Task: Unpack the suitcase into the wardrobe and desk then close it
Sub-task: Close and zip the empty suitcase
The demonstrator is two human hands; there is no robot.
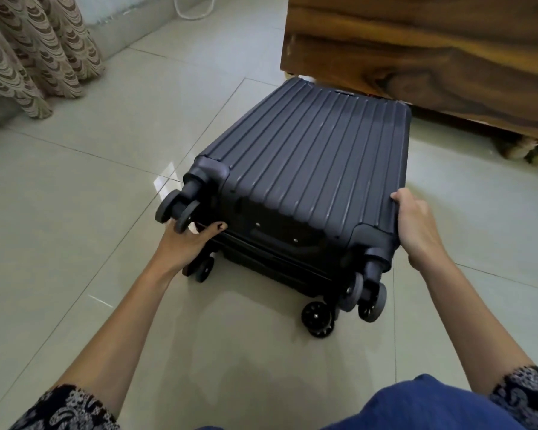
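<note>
A dark grey ribbed hard-shell suitcase [311, 156] lies flat and closed on the tiled floor, its wheeled end toward me. My left hand [188, 243] reaches under the near left corner beside the twin wheels [176, 212], thumb against the bottom panel, fingers hidden behind the wheels. My right hand [416, 225] grips the near right edge of the shell, thumb on top and fingers wrapped down the side. Further black wheels [319, 318] sit on the floor at the near right.
A wooden piece of furniture [432, 57] stands just behind the suitcase at upper right. A patterned curtain [35, 48] hangs at upper left by the wall. Pale floor tiles [75, 212] spread around. My blue-clad knee [416, 405] is at the bottom.
</note>
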